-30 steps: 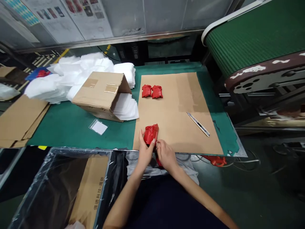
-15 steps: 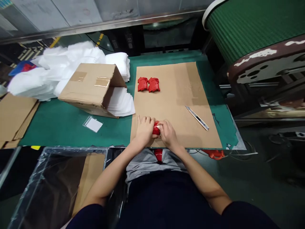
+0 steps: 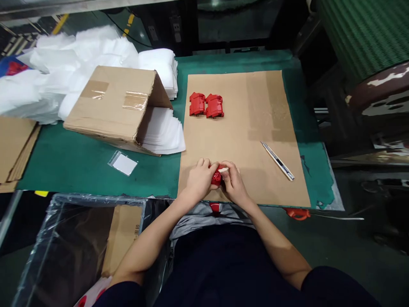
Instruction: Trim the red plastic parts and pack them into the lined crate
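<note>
Near the table's front edge, my left hand [image 3: 200, 177] is closed around a red plastic part [image 3: 216, 177], mostly hidden by my fingers. My right hand [image 3: 234, 181] pinches a small white piece [image 3: 223, 169] against that part; its kind is too small to make out. Both hands are over a brown cardboard sheet [image 3: 249, 128]. Farther back on the sheet, two red plastic parts [image 3: 197, 104] stand side by side. A utility knife [image 3: 277, 160] lies to the right of my hands, its tip pointing away from me.
A tipped cardboard box [image 3: 108, 102] holds white foam sheets [image 3: 162, 132], with more white foam [image 3: 86, 59] behind it. A small clear bag with a white card [image 3: 124, 164] lies on the green table [image 3: 156, 175]. Below stands a plastic-lined bin [image 3: 79, 198]; a green conveyor [image 3: 367, 34] is at right.
My view has tilted down and come closer to the table. Both hands keep hold at the red part, and the white piece now shows more clearly in my right fingers.
</note>
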Demonstrator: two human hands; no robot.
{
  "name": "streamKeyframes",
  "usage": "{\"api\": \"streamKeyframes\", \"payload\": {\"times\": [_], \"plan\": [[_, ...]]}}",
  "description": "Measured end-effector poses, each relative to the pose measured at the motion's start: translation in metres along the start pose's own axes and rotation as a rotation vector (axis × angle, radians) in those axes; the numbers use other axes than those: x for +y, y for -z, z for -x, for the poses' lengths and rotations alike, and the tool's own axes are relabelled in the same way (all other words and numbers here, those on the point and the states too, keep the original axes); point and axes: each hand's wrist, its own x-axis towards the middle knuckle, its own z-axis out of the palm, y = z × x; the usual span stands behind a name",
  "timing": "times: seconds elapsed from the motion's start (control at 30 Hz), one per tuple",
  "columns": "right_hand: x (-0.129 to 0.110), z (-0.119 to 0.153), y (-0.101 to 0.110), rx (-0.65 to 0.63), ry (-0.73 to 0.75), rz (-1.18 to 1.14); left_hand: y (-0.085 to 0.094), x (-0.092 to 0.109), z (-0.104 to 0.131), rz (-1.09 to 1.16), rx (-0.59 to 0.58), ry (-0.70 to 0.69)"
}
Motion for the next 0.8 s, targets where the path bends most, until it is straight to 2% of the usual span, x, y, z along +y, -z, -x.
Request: {"api": "streamKeyframes", "payload": {"times": [0.33, 0.67, 0.8], "plan": [[0.0009, 0.0065, -0.0046, 0.030, -0.070, 0.073, 0.0001, 0.0017, -0.0027, 0.013, -0.040, -0.009], [0.0010, 0.0075, -0.0070, 0.022, -0.047, 0.079, 0.0020, -0.0003, -0.0036, -0.028, -0.053, -0.039], [0.0016, 0.0035, -0.0085, 0.072, -0.035, 0.078, 0.0016, -0.0010, -0.0040, -0.047, -0.038, -0.037]]}}
